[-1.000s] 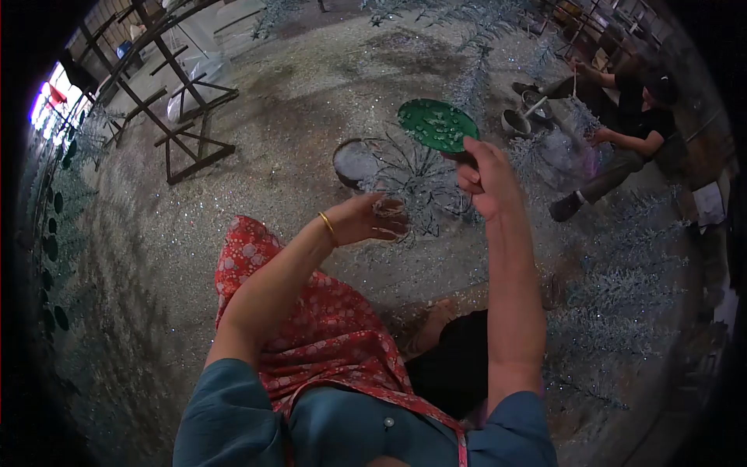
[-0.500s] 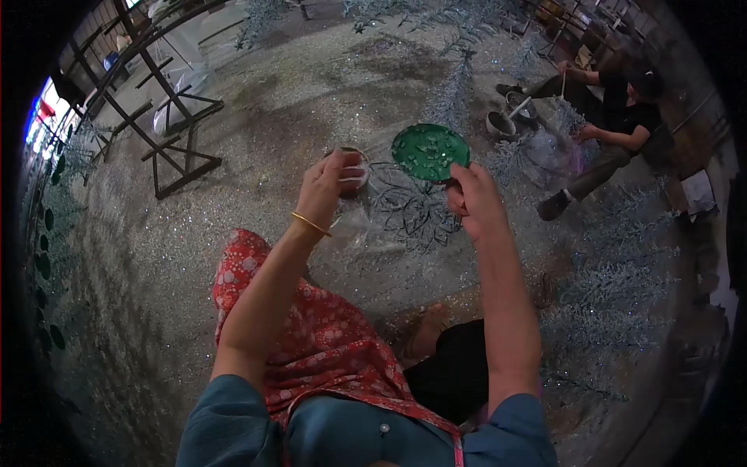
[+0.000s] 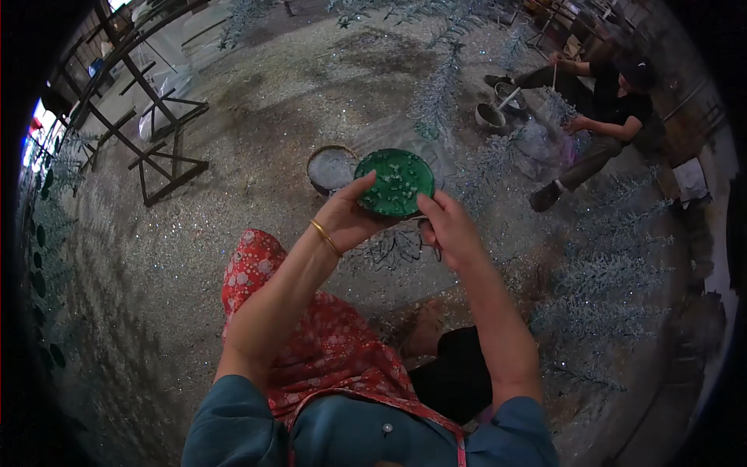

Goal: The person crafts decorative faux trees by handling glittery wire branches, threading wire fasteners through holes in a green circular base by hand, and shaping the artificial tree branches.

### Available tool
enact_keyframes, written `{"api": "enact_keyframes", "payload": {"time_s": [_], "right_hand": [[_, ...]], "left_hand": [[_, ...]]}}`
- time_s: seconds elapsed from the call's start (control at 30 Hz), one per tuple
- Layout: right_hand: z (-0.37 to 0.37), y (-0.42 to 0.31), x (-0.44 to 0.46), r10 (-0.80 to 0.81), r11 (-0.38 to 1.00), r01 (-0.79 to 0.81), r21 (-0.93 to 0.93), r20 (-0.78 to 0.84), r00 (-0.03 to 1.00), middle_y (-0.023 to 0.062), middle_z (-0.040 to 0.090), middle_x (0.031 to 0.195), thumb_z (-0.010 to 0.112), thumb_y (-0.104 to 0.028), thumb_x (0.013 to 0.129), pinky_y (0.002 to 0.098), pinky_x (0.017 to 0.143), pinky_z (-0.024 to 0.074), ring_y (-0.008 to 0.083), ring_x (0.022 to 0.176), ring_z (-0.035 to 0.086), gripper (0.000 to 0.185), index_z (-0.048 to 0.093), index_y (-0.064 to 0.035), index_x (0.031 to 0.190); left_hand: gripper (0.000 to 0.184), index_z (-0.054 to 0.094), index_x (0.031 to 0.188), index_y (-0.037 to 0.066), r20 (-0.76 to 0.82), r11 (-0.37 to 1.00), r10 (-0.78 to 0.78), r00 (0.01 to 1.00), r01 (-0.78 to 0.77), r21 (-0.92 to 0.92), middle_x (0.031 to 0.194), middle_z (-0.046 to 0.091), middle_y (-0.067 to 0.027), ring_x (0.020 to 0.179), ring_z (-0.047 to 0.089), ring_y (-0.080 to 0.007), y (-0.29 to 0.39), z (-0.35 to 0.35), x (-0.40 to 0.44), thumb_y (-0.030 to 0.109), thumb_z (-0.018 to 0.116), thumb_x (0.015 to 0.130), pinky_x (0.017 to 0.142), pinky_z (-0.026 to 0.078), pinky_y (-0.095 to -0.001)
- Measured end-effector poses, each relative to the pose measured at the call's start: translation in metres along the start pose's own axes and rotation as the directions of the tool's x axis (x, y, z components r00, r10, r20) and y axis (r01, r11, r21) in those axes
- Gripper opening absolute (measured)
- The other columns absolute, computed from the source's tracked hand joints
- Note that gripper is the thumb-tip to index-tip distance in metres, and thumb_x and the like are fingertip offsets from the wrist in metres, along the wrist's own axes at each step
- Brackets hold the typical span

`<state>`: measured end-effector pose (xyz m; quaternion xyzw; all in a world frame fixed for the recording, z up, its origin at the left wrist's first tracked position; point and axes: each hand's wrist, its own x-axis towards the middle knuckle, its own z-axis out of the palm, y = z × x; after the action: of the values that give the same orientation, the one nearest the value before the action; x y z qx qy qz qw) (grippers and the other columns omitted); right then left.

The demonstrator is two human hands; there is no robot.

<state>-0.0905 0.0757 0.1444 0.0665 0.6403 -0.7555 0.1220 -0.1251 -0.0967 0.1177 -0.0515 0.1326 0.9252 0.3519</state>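
A round green disc (image 3: 398, 185), dotted with pale glittery bits, is held up in front of me between both hands. My left hand (image 3: 352, 219) grips its left edge, thumb on the top face and fingers underneath. My right hand (image 3: 453, 233) pinches the lower right edge between thumb and fingers. Just behind the disc on the left stands a round bowl (image 3: 310, 177) holding white flakes (image 3: 333, 168). Under my hands, partly covered by them, dark curved wire-like pieces (image 3: 385, 249) lie on the ground.
A co-worker (image 3: 615, 117) sits at the right, near bowls (image 3: 490, 117) and a frosted branch. Metal frames (image 3: 167, 159) stand at the left. Frosted silvery branches (image 3: 607, 272) lie along the right side. Glitter covers the ground (image 3: 194, 265).
My left hand has left the bowl and moved to the disc, taking hold of its left edge. The disc, in my right hand, has come left and nearer to me.
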Motion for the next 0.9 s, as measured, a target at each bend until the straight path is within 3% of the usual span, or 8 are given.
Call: {"api": "enact_keyframes", "payload": {"time_s": [0.07, 0.1, 0.17, 0.2, 0.27, 0.37, 0.67, 0.9], "right_hand": [[-0.007, -0.011, -0.001, 0.038, 0.915, 0.018, -0.404, 0.132, 0.99, -0.0012, 0.041, 0.059, 0.047, -0.023, 0.084, 0.0198, 0.039, 0.0273, 0.0047, 0.042, 0.034, 0.019, 0.049, -0.0055, 0.093], [-0.013, -0.018, -0.002, 0.035, 0.914, 0.02, -0.406, 0.128, 0.991, -0.0012, 0.041, 0.059, 0.047, -0.023, 0.084, 0.0198, 0.039, 0.0273, 0.0047, 0.042, 0.034, 0.019, 0.049, -0.0055, 0.093], [-0.029, -0.038, -0.004, -0.107, 0.71, 0.031, -0.704, -0.064, 0.992, -0.0002, 0.043, 0.057, 0.046, -0.023, 0.085, 0.0207, 0.04, 0.0276, 0.0054, 0.042, 0.032, 0.022, 0.049, -0.0032, 0.094], [-0.033, -0.047, -0.006, -0.107, 0.704, 0.031, -0.709, -0.064, 0.992, -0.0002, 0.043, 0.057, 0.046, -0.023, 0.085, 0.0207, 0.04, 0.0276, 0.0054, 0.042, 0.032, 0.022, 0.049, -0.0032, 0.094], [-0.037, -0.063, -0.009, -0.244, 0.962, 0.253, 0.099, -0.093, 0.965, 0.0014, 0.046, 0.061, 0.046, -0.018, 0.084, 0.0204, 0.04, 0.0263, 0.0055, 0.044, 0.033, 0.02, 0.048, -0.0013, 0.095], [-0.014, -0.07, 0.003, -0.262, 0.892, 0.276, 0.358, -0.088, 0.961, 0.0012, 0.047, 0.068, 0.048, -0.013, 0.082, 0.0189, 0.041, 0.0249, 0.0051, 0.049, 0.033, 0.016, 0.047, -0.0027, 0.094], [0.064, -0.024, 0.054, -0.254, 0.948, 0.246, 0.201, 0.017, 0.967, 0.0061, 0.05, 0.089, 0.036, 0.005, 0.074, 0.0201, 0.055, 0.039, 0.0084, 0.064, 0.043, 0.028, 0.045, -0.0028, 0.099], [0.058, -0.02, 0.047, -0.423, 0.786, 0.478, -0.391, 0.223, 0.878, 0.0089, 0.051, 0.091, 0.028, 0.008, 0.075, 0.0277, 0.065, 0.0442, 0.0158, 0.079, 0.052, 0.03, 0.046, 0.0004, 0.097]], "left_hand": [[0.042, 0.042, 0.115, 0.004, -0.009, 0.999, -0.02, 1.0, 0.02, -0.03, 0.117, 0.046, -0.0121, 0.108, 0.043, -0.0274, 0.001, -0.001, -0.002, 0.02, 0.056, 0.079, 0.095, 0.031, -0.0442], [0.042, 0.042, 0.115, 0.003, -0.051, 1.0, -0.01, 0.999, 0.009, -0.028, 0.117, 0.045, -0.0124, 0.108, 0.043, -0.0274, 0.001, -0.001, -0.003, 0.018, 0.055, 0.079, 0.095, 0.031, -0.044], [0.041, 0.041, 0.115, 0.003, -0.082, 1.0, 0.007, 0.997, -0.01, -0.03, 0.117, 0.045, -0.0127, 0.108, 0.043, -0.0274, 0.003, 0.001, -0.006, 0.017, 0.055, 0.079, 0.095, 0.031, -0.0437], [0.041, 0.042, 0.115, 0.003, -0.116, 1.0, 0.0, 0.993, 0.0, 0.005, 0.116, 0.046, -0.0129, 0.107, 0.044, -0.0268, 0.003, 0.002, -0.009, 0.016, 0.054, 0.079, 0.094, 0.032, -0.0427], [0.04, 0.042, 0.114, 0.002, -0.14, 0.999, -0.011, 0.99, 0.017, 0.041, 0.115, 0.047, -0.013, 0.106, 0.045, -0.0262, 0.003, 0.003, -0.009, 0.015, 0.054, 0.078, 0.094, 0.032, -0.0416], [0.039, 0.043, 0.111, 0.001, -0.025, 0.996, -0.047, 0.999, 0.049, 0.075, 0.11, 0.05, -0.011, 0.1, 0.049, -0.0244, 0.001, -0.002, -0.007, 0.011, 0.057, 0.076, 0.089, 0.037, -0.0434], [0.032, 0.042, 0.107, 0.001, -0.023, 0.991, 0.032, 0.999, -0.028, 0.131, 0.101, 0.052, -0.0095, 0.092, 0.053, -0.0227, -0.001, -0.013, -0.012, 0.005, 0.051, 0.077, 0.084, 0.042, -0.0393], [0.026, 0.042, 0.106, 0.004, -0.015, 0.993, 0.025, 1.0, -0.023, 0.112, 0.099, 0.052, -0.0091, 0.089, 0.053, -0.0218, 0.004, -0.004, -0.018, 0.011, 0.046, 0.081, 0.08, 0.044, -0.038]]}}
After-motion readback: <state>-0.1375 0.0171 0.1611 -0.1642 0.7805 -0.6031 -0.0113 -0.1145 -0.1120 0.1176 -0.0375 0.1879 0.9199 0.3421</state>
